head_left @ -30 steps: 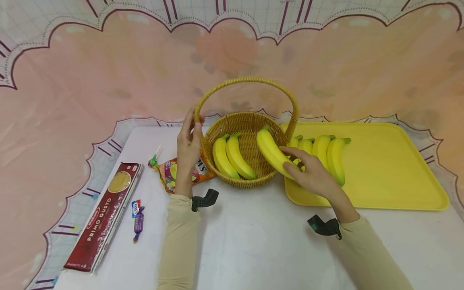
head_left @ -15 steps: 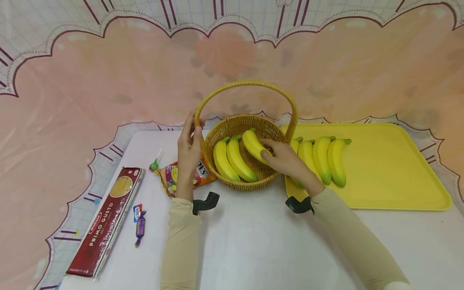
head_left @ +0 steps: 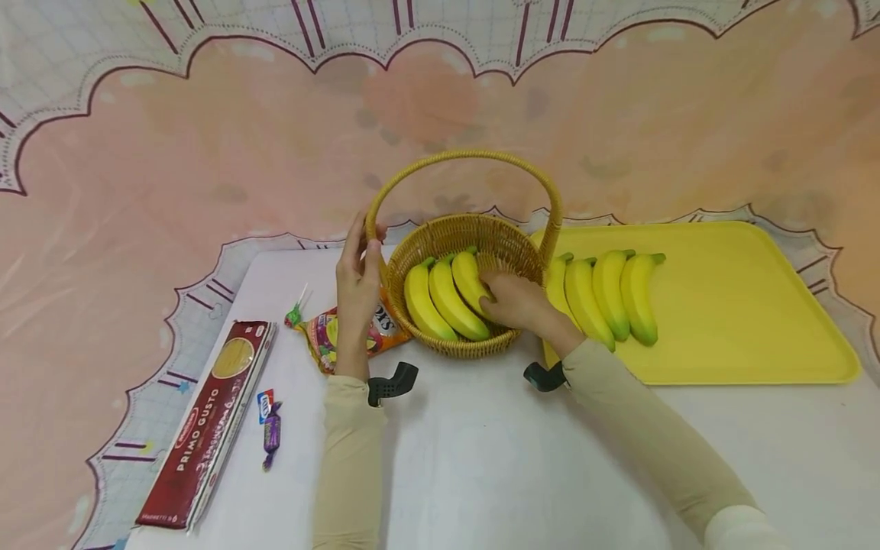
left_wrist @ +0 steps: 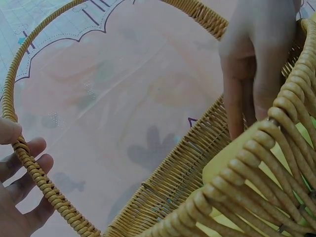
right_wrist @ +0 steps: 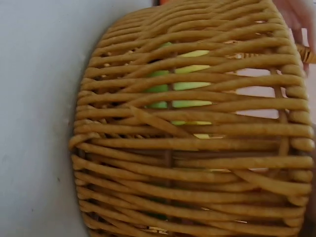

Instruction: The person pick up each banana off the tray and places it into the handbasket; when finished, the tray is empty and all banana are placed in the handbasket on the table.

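A wicker basket (head_left: pixel 462 350) with a tall arched handle (head_left: pixel 467 154) stands in the middle of the head view. My left hand (head_left: pixel 357 286) holds the handle low on its left side; the left wrist view shows the fingers and thumb (left_wrist: pixel 9 131) about it. Inside the basket, my right hand (head_left: pixel 517 302) grips a banana (head_left: pixel 467 276) by its right side. Two more bananas (head_left: pixel 421 302) lie to the left of it, side by side. In the right wrist view the basket's woven wall (right_wrist: pixel 197 143) hides the right hand, with yellow-green fruit glimpsed through gaps.
Right of the basket, a yellow tray (head_left: pixel 749 305) bears several bananas (head_left: pixel 608 294). Left lie an orange candy bag (head_left: pixel 381 328) partly behind the left hand, a lollipop (head_left: pixel 293 315), a red spaghetti pack (head_left: pixel 209 420) and small wrapped sweets (head_left: pixel 271 435).
My right hand has carried the banana leftward and down into the basket, beside the other two. The left hand stays at the handle.
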Action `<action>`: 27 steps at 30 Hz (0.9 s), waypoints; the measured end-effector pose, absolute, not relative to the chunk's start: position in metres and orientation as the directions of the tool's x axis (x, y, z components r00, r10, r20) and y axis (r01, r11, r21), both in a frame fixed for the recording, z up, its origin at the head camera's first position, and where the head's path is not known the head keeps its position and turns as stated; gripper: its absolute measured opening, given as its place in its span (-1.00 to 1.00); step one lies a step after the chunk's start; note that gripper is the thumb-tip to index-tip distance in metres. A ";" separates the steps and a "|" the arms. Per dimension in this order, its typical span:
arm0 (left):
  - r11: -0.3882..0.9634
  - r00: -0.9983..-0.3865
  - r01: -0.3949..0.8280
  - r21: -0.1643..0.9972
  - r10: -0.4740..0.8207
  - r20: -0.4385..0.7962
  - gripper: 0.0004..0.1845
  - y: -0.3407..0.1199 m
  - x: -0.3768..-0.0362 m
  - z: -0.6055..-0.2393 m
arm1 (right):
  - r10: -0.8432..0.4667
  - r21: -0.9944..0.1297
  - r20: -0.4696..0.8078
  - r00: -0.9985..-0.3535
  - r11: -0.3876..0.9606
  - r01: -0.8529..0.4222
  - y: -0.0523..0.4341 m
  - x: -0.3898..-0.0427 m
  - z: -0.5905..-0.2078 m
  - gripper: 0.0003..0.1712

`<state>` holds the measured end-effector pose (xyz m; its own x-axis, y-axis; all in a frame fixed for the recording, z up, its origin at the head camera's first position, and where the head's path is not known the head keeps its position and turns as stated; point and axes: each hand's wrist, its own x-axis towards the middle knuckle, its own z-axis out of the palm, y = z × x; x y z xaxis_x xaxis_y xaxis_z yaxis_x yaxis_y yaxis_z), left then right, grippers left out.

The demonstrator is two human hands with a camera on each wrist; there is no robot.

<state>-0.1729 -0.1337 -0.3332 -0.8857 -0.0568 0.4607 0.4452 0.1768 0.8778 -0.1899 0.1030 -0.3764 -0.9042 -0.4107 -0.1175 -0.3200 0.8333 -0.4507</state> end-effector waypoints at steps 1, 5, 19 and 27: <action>0.178 -0.888 0.440 0.880 -0.060 0.456 -0.51 -0.134 -0.173 -0.333 | -0.421 -0.438 -0.126 -0.898 0.836 -0.331 0.102 -0.190 -0.377 -0.43; 0.187 -0.892 0.429 0.884 -0.069 0.447 -0.51 -0.136 -0.172 -0.333 | -0.448 -0.432 -0.107 -0.888 0.825 -0.364 0.101 -0.189 -0.376 -0.44; 0.174 -0.886 0.447 0.878 -0.051 0.461 -0.51 -0.135 -0.174 -0.333 | -0.117 -0.768 0.292 -0.949 0.563 -0.305 0.162 -0.162 -0.376 -0.66; 0.163 -0.883 0.454 0.876 -0.051 0.467 -0.51 -0.135 -0.174 -0.334 | 0.060 -0.756 0.305 -0.950 0.622 -0.203 0.222 -0.153 -0.396 -0.67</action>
<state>-0.1745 -0.1351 -0.3344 -0.8828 -0.0509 0.4670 0.4540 0.1626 0.8760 -0.1529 0.2220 -0.3965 -0.9504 0.0601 0.3051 -0.2034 0.6216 -0.7564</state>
